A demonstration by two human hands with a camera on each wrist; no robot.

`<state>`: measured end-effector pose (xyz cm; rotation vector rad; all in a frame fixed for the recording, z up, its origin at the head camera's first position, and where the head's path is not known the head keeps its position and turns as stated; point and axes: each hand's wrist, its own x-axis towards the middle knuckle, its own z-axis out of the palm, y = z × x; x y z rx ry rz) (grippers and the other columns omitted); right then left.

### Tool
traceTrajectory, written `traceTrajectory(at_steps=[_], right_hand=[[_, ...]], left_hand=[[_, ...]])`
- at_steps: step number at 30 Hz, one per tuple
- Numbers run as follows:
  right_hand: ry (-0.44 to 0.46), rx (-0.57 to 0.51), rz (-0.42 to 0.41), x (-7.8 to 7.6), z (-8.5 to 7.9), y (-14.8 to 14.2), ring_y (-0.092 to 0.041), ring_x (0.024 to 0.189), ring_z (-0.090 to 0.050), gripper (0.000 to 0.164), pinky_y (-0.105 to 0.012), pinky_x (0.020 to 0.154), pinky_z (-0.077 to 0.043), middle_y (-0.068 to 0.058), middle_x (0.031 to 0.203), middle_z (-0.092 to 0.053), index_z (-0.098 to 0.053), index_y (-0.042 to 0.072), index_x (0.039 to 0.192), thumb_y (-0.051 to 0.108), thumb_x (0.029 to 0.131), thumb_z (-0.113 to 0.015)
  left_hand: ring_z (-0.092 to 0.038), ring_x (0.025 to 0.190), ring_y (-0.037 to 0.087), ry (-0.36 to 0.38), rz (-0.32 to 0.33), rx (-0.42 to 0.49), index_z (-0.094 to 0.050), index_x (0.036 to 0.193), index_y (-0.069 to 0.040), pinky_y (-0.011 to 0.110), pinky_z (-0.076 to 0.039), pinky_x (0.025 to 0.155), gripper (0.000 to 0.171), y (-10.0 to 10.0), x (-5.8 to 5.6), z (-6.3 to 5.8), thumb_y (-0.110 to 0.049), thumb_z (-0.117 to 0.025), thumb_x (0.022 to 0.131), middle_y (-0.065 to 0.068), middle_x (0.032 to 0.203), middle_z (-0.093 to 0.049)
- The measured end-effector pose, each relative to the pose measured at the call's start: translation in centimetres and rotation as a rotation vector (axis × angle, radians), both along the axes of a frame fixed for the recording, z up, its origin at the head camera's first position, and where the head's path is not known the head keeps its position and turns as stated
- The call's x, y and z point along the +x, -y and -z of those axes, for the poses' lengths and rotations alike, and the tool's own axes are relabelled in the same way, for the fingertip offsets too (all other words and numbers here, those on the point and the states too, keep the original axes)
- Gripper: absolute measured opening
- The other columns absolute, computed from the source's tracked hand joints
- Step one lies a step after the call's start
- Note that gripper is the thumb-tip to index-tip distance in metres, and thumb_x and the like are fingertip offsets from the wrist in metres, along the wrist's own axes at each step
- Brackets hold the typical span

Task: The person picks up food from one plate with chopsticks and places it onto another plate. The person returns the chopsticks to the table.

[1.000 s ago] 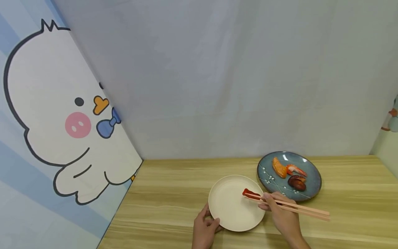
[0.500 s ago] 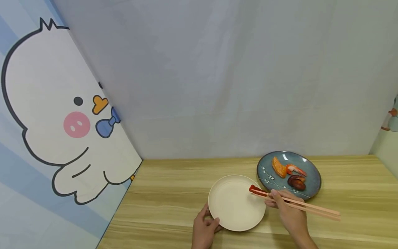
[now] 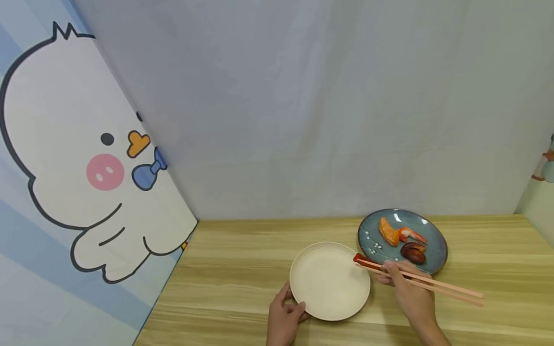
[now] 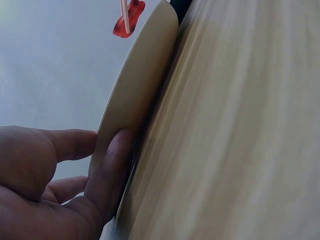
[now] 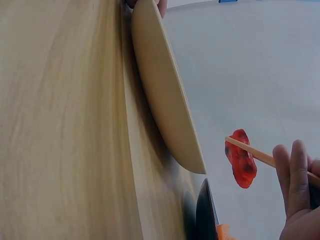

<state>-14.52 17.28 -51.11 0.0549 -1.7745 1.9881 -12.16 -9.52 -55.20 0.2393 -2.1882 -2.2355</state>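
Observation:
My left hand point(image 3: 285, 317) holds the near left rim of a round cream plate point(image 3: 330, 283), thumb and fingers on either side of the edge. My right hand point(image 3: 409, 288) grips a pair of pale pink chopsticks point(image 3: 450, 287), which slant to the left. Pinched at their tips is a glossy dark red strip of food point(image 5: 242, 159). It hangs above the plates, and in the head view overlaps the cream plate's right rim. Beyond the right hand lies a blue-grey plate point(image 3: 437, 245) with an orange salmon slice point(image 3: 388, 232), a shrimp point(image 3: 412, 235) and a brown mushroom-like piece point(image 3: 413, 253).
Both plates are on a light wood-grain table point(image 3: 225, 269), side by side. A pale grey cloth point(image 3: 311, 120) rises behind the table's back edge. On the left hangs a panel with a white cartoon bird point(image 3: 65, 134).
My right hand has moved to the right with the chopsticks and red strip, from over the cream plate to its right rim. The left hand and both plates stay about where they were.

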Motion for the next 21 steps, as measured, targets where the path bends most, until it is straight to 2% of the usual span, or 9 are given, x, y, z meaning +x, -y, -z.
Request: traceTrajectory(at_steps=[4,11,21], right_hand=[[0.006,0.006,0.02,-0.1,-0.1,-0.3,-0.01,0.069,-0.077,0.019,-0.022,0.064,-0.064,-0.002,0.086,-0.074,-0.077,-0.007,0.092,-0.01,0.101,-0.061],[0.037,0.044,0.06,-0.5,-0.3,-1.1,-0.01,0.068,-0.076,0.018,-0.023,0.065,-0.064,-0.002,0.084,-0.073,-0.072,-0.02,0.093,-0.009,0.102,-0.06],[0.016,-0.058,0.039,-1.0,-0.2,-1.8,-0.013,0.066,-0.076,0.018,-0.024,0.06,-0.064,-0.009,0.08,-0.074,-0.071,-0.019,0.091,-0.011,0.102,-0.059]], left_hand=[[-0.071,0.085,0.019,0.0,0.0,0.003,-0.026,0.153,0.024,0.034,-0.068,0.078,0.073,-0.1,-0.1,0.0,0.021,-0.063,0.091,0.028,0.122,-0.056],[-0.072,0.088,0.023,-0.007,-0.006,0.013,-0.027,0.153,0.024,0.035,-0.068,0.078,0.072,-0.2,-0.2,0.1,0.022,-0.062,0.09,0.028,0.121,-0.057],[-0.072,0.086,0.022,-0.012,0.001,0.011,-0.027,0.153,0.024,0.035,-0.068,0.078,0.072,-0.2,-0.1,0.2,0.021,-0.062,0.09,0.028,0.12,-0.056]])
